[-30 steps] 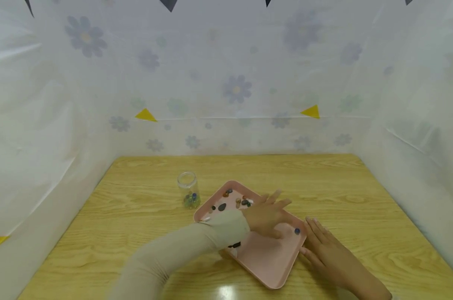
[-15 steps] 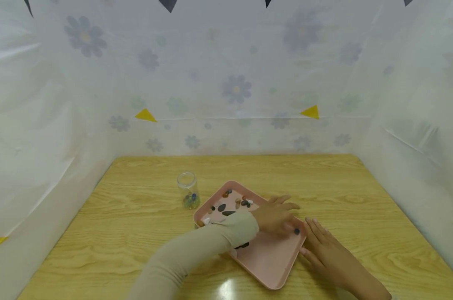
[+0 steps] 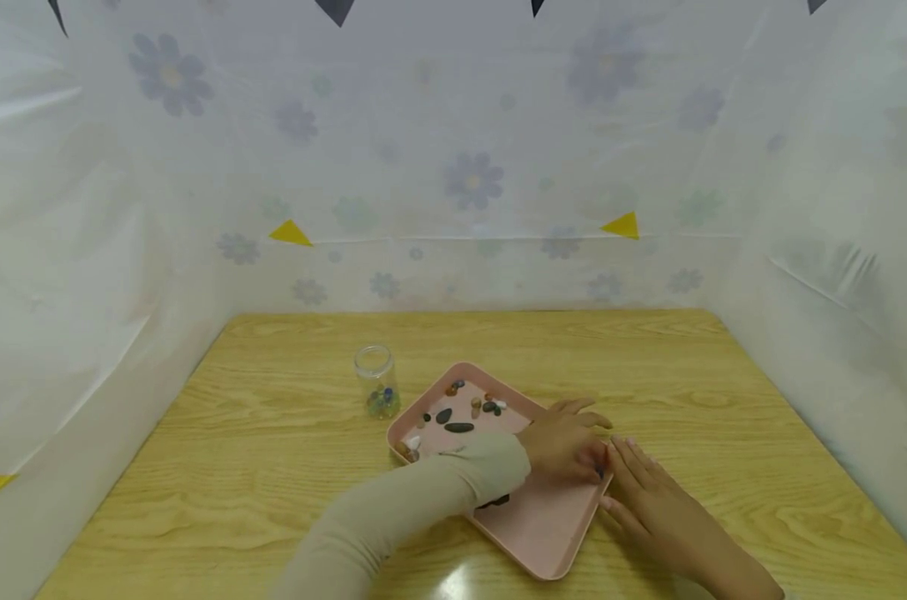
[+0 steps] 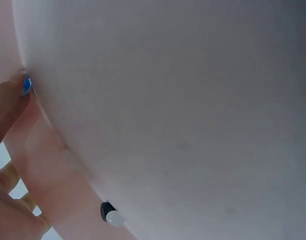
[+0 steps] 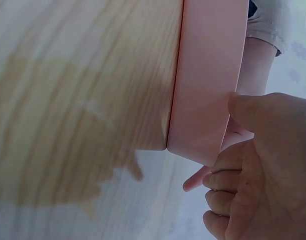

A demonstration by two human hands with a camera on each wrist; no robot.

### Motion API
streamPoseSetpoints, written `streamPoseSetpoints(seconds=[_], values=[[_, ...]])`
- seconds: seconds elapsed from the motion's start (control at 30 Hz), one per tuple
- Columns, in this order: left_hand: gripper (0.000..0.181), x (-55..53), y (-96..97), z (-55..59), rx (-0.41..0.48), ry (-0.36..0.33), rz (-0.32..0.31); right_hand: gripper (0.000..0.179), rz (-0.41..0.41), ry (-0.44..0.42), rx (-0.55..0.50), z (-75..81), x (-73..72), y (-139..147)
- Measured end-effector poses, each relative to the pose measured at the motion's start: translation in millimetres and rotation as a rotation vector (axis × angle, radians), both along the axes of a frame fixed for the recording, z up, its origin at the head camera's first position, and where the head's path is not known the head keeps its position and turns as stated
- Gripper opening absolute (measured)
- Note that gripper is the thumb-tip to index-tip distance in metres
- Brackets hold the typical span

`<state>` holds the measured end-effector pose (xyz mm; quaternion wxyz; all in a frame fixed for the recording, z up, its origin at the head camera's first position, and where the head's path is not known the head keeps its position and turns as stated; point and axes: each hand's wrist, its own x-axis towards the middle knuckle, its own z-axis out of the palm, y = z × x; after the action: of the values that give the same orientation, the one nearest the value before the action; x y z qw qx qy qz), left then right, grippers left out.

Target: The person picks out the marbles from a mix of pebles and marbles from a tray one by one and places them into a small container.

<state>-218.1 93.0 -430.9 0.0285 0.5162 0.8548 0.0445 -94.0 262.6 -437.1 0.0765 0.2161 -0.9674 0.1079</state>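
My left hand reaches across the pink tray to its right corner. Its thumb and index finger pinch a blue marble against the foot of the tray wall, while the other fingers extend over the rim. Outside that same corner, my right hand lies with fairly straight fingers against the tray; in the right wrist view its thumb touches the rim. Left of the tray stands a clear jar, uncapped, with several coloured marbles at the bottom.
Dark flat stones and several small brown, white and black pebbles lie in the tray's far and left parts. My left sleeve hides some of the tray. A wooden table bears everything, enclosed by pale flowered sheeting.
My left hand has moved right along the tray to the corner, and its fingers have closed on the blue marble. The right hand, tray and jar have stayed put.
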Motion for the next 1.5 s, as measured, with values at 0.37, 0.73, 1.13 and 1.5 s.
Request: streamPoseSetpoints(seconds=[0.37,0.73,1.13,1.5], values=[[0.028,-2.8,-0.9,-0.7,0.018,-0.013,-0.007,0.065,-0.007,0.004,0.001,0.9,0.3,-1.5],[0.014,-10.1,-21.9,28.2,0.081,0.073,0.006,0.067,-0.029,-0.042,-0.003,3.9,-0.3,-3.0],[0.009,-7.8,-85.9,67.3,0.257,0.103,0.131,0.069,-0.034,-0.091,-0.006,5.0,-2.4,-3.4],[0.011,-9.7,-173.9,71.4,0.603,0.244,0.416,0.07,-0.051,-0.113,-0.009,8.4,-0.4,-4.7]])
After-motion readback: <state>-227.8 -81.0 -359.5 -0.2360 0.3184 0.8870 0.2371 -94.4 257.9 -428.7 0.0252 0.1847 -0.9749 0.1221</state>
